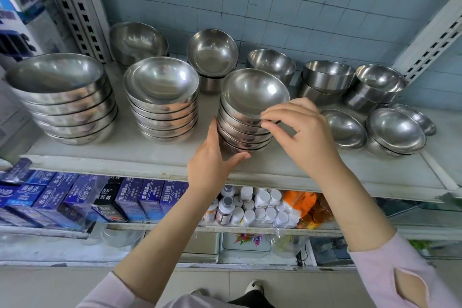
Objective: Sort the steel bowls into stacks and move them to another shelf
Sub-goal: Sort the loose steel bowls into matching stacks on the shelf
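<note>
1. Near the front edge of the shelf point(150, 155), about mid-width: handled stack point(246, 130) of nested steel bowls, upright, open sides up, set back a little from the edge.
2. Against that stack's left flank: left hand point(212, 157), fingers straight and pressed flat up the side, thumb stretched along the front of the bottom bowl. Bracing only, not clasped round anything.
3. At the near-right rim of the top bowl point(252, 92): right hand point(305, 130), thumb and forefinger pinching the rim, remaining fingers loosely curled above it.
4. Towards the left edge of the shelf: large stack point(62, 102), the widest bowls, nested and upright, well apart from both hands.
5. Between the large stack and the handled stack: second stack point(162, 100), medium bowls, near the left hand's fingers but clear of them.
6. Along the back edge, by the tiled wall point(275, 7): back bowls point(212, 50) in ones and short piles, several tilted towards the front.
7. Towards the right front corner: loose bowls point(395, 130), shallow, leaning, crowded close together, beside the right hand's wrist side.
8. Below the front edge, on a lower shelf: blue boxes point(62, 195) at the left, white bottles point(260, 207) in the middle, an orange packet point(302, 200) just right of them.
9. Over both forearms, low in view: pink sleeves point(400, 277).
</note>
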Demonstrator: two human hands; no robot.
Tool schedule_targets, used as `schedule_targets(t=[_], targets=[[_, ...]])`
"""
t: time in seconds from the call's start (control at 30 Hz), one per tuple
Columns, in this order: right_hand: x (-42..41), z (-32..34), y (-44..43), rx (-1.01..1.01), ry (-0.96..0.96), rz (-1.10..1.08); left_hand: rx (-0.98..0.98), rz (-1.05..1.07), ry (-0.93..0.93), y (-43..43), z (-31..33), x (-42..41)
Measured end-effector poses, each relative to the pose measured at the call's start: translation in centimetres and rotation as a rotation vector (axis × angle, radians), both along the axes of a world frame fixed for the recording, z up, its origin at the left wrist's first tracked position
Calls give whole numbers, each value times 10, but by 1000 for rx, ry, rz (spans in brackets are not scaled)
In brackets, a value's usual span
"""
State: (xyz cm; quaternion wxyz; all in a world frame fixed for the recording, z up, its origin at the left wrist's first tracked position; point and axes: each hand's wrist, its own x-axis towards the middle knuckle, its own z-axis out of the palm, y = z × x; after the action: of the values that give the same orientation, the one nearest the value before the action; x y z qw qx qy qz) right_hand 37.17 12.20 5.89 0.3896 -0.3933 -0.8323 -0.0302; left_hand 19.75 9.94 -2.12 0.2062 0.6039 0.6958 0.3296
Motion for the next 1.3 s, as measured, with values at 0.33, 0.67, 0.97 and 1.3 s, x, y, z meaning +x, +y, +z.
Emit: schedule_targets(t=[0.33, 0.67, 0.97, 1.3], targets=[[0, -4, 1, -32, 12, -31, 15, -19, 10, 0, 0, -1], [37, -5, -19, -128, 180, -155, 198, -72, -172, -39, -9, -6], [175, -39, -50, -242, 473, -585, 204, -526, -95, -14, 4, 95], [270, -39, -8, -298, 58, -477, -78, -331, -236, 66, -6, 198]])
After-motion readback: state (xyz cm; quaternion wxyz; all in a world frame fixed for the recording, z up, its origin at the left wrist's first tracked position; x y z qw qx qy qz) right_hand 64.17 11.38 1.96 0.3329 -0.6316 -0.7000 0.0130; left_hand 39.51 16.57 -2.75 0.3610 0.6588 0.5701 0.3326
